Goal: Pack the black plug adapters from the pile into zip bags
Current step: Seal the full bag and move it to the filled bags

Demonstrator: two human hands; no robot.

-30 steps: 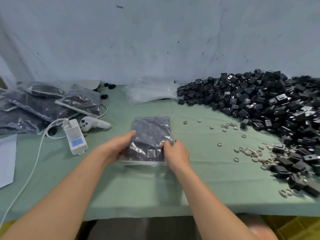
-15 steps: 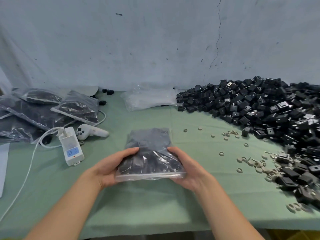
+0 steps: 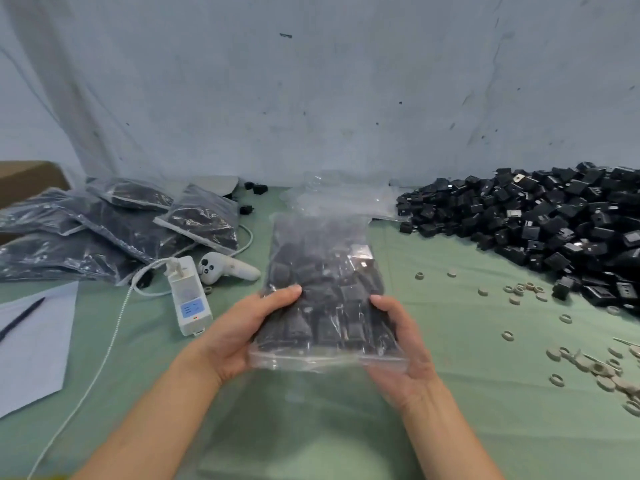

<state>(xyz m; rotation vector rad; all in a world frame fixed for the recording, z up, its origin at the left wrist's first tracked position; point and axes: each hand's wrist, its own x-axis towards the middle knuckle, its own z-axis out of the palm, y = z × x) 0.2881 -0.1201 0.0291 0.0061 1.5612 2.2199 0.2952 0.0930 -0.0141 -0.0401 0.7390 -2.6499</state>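
1. I'm holding one bag (image 3: 325, 271) in both hands, raised off the table (image 3: 485, 427), its long axis running away from me. It's packed with black adapters (image 3: 311, 327), and a clear plastic strip runs along its near edge. I can't tell whether the zip is closed.
2. My left hand (image 3: 242, 337) grips the bag's near-left side. The thumb is on top and the fingers are underneath, out of view.
3. My right hand (image 3: 405, 348) cups the bag's near-right corner, palm up, with the thumb curled along the right edge.
4. The pile (image 3: 554, 230) is right of the bag and further back, against the wall (image 3: 311, 98), well apart from the bag.
5. Pale rings (image 3: 526, 291) are scattered right of the bag, along the pile's near side.
6. A stack of empty bags (image 3: 343, 199) lies just behind the bag. The bag's far end overlaps it in view.
7. Left of the bag, the strip (image 3: 188, 296) is nearest, white with a blue label. A white controller (image 3: 225, 268) sits just behind it. The cable (image 3: 104, 351) runs from the strip's far end toward the near-left table edge.
8. The strip and controller lie between the bag and the filled bags (image 3: 114, 230), which are heaped further left and back. A brown box (image 3: 24, 180) sits behind that heap at the frame edge.
9. Far left of the bag there's paper (image 3: 31, 344) with a pen (image 3: 20, 318) lying on it.
10. A few loose plugs (image 3: 256, 187) sit behind-left of the bag, near the wall.
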